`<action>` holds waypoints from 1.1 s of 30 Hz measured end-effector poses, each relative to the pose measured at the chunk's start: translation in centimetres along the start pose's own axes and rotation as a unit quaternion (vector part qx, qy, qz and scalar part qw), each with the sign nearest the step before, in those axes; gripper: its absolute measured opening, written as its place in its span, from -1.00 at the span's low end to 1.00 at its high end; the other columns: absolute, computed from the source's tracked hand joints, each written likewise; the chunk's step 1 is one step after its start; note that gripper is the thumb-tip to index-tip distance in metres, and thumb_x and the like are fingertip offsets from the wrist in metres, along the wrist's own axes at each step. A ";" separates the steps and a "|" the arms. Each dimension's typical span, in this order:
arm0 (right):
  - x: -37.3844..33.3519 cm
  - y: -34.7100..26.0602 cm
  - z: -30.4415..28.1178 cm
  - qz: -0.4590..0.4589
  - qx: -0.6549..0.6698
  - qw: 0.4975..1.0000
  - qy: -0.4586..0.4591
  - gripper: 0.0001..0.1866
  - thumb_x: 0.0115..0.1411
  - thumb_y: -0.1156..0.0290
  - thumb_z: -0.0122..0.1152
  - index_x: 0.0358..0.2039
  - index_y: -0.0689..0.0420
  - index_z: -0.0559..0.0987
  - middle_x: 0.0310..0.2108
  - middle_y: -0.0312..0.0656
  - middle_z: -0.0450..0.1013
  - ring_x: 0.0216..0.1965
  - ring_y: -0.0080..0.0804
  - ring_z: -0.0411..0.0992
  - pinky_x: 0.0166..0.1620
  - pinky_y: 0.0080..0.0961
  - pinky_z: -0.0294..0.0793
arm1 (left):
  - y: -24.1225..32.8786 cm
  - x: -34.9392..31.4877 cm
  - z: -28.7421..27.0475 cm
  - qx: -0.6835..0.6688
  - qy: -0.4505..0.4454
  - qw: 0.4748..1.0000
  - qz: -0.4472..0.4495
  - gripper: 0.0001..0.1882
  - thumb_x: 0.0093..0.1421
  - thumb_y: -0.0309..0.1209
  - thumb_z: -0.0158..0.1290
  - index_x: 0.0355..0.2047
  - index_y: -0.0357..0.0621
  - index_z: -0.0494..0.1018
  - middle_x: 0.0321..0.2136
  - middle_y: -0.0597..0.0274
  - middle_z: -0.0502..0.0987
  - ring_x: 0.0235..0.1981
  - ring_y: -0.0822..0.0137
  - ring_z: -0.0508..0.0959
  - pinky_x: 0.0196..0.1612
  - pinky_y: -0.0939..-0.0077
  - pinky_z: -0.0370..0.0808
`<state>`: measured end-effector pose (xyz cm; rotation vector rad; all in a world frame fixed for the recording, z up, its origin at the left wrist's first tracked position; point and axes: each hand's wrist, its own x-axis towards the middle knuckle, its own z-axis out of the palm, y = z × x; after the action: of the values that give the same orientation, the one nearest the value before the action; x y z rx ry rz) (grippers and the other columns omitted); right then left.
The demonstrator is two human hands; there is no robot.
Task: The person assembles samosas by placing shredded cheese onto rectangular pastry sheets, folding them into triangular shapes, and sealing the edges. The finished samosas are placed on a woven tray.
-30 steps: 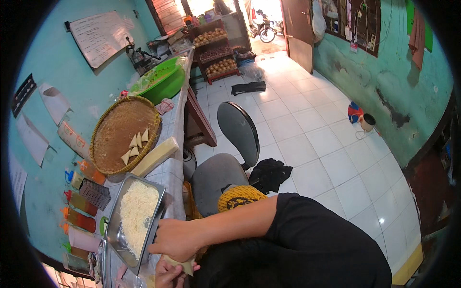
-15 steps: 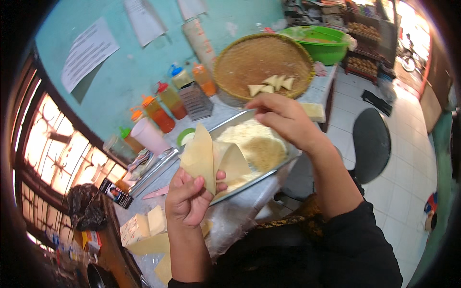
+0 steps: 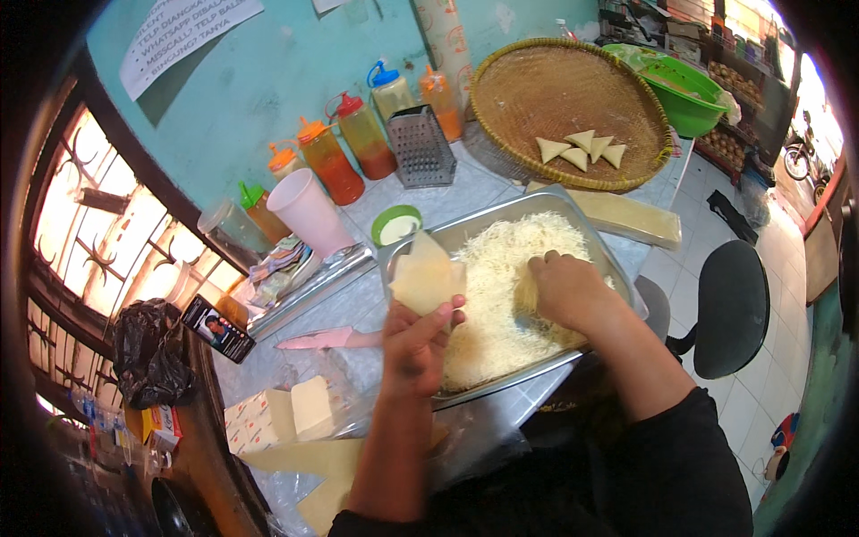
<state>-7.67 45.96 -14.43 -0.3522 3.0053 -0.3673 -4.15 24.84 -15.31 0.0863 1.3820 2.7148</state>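
In my left hand (image 3: pixel 419 349) I hold a thin, pale pastry wrapper (image 3: pixel 424 285), folded into a pointed pocket, above the left end of a metal tray (image 3: pixel 546 204). Grated cheese (image 3: pixel 488 336) is heaped in that tray. My right hand (image 3: pixel 573 294) reaches into the heap with its fingers curled down onto the shreds; the fingertips are hidden. Several small folded pastry triangles (image 3: pixel 577 158) lie on a round woven tray (image 3: pixel 564 94) at the back.
Behind the tray stand a box grater (image 3: pixel 420 148), sauce bottles (image 3: pixel 329 161), a pink cup (image 3: pixel 309 213) and a small green-rimmed bowl (image 3: pixel 396 225). A pink knife (image 3: pixel 318 338), a cheese block (image 3: pixel 313 407) and wrapper sheets (image 3: pixel 327 470) lie at left. A stool (image 3: pixel 732 309) stands right.
My right hand has come down from above the tray into the grated cheese. The wrapper pocket stays in my left hand, now turned differently. The view has shifted.
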 end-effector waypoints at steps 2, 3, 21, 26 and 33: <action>0.1 -0.5 -0.5 -0.100 0.061 0.993 -0.019 -0.64 -0.05 0.50 0.02 -0.16 0.18 0.49 -0.24 0.03 0.44 -0.16 -0.03 0.43 -0.08 -0.23 0.41 | -0.2 0.0 -0.1 0.018 0.002 1.000 0.004 -0.43 0.06 -0.65 0.03 0.10 -0.18 0.14 -0.04 0.17 0.39 -0.16 0.30 0.51 -0.18 0.46 0.47; 0.2 -0.5 -1.0 -0.155 0.111 0.981 -0.032 -0.63 -0.05 0.51 0.02 -0.15 0.17 0.49 -0.24 0.02 0.44 -0.16 -0.03 0.43 -0.08 -0.24 0.41 | -0.3 0.0 0.0 0.026 0.002 1.000 0.009 -0.43 0.07 -0.65 0.03 0.10 -0.18 0.13 -0.04 0.16 0.39 -0.16 0.29 0.51 -0.18 0.45 0.47; -1.5 0.6 -0.2 -0.139 0.237 0.953 0.126 -0.76 -0.13 0.57 0.06 -0.38 0.16 0.57 -0.43 -0.15 0.43 -0.32 -0.26 0.43 -0.21 -0.46 0.37 | -2.5 0.9 0.0 0.271 -0.081 0.957 0.071 -0.30 0.02 -0.72 -0.03 0.20 -0.21 0.06 0.00 0.14 0.34 0.06 0.32 0.32 0.10 0.48 0.24; -0.7 1.4 -2.4 -0.118 0.404 0.893 0.161 -0.62 -0.25 0.71 -0.07 -0.35 0.22 0.56 -0.41 -0.31 0.39 -0.30 -0.52 0.35 -0.22 -0.64 0.30 | -3.3 0.3 0.4 0.419 -0.092 0.897 0.111 -0.35 0.04 -0.74 -0.03 0.16 -0.21 0.11 -0.04 0.20 0.35 0.04 0.38 0.31 0.10 0.54 0.20; -1.7 -2.6 -2.1 -0.257 0.384 0.860 0.218 -0.50 -0.19 0.75 -0.09 -0.16 0.17 0.53 -0.24 -0.06 0.43 -0.14 -0.16 0.40 -0.06 -0.39 0.36 | -4.2 0.9 0.1 0.365 -0.136 0.917 0.090 -0.32 0.03 -0.79 -0.07 0.19 -0.19 0.07 -0.01 0.24 0.31 0.04 0.42 0.30 0.10 0.55 0.22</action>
<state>-5.69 44.36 -11.61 -1.0805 2.7419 -1.8232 -4.76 27.48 -18.64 0.6372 2.2767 2.0265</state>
